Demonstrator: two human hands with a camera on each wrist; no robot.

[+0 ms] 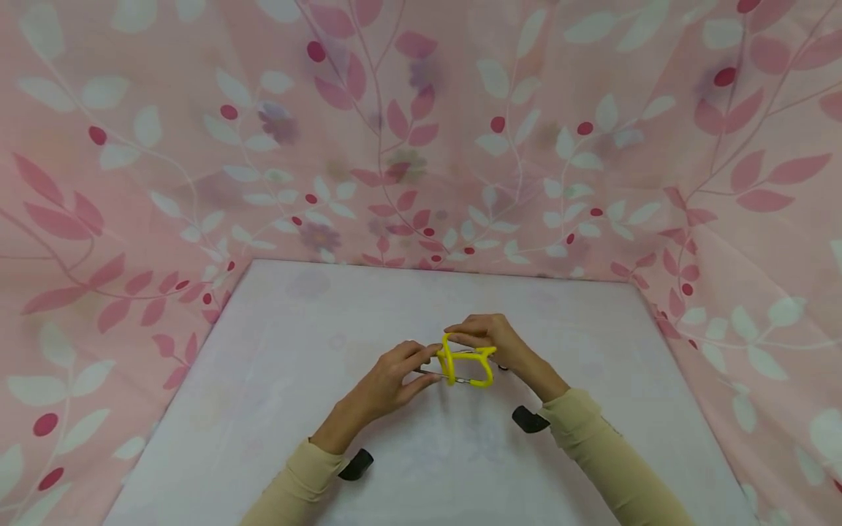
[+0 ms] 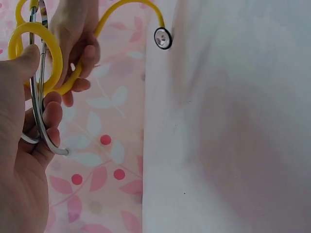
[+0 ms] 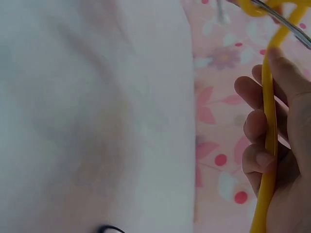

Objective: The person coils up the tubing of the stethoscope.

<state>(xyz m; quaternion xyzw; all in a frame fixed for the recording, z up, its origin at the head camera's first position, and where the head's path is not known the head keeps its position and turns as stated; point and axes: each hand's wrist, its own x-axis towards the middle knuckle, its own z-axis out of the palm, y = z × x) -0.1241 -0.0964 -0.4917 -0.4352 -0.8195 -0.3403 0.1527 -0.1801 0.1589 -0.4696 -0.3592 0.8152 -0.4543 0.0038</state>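
A stethoscope with yellow tubing (image 1: 488,374) is held up over the table between both hands. My left hand (image 1: 393,380) grips its metal ear tubes (image 2: 35,92) between thumb and fingers. A ring of the tubing (image 2: 59,56) is wound around those metal tubes, close to the left thumb. My right hand (image 1: 495,337) has its fingers curled around a length of yellow tube (image 3: 270,131). Beyond that hand, in the left wrist view, the tube arcs over and its round chest piece (image 2: 163,38) hangs free at the end.
The white table (image 1: 316,307) lies under both hands. Pink leaf-patterned cloth (image 1: 408,146) rises behind it and at both sides. A black wrist-worn device (image 1: 356,464) is by the left sleeve, and another black device (image 1: 530,419) by the right sleeve.
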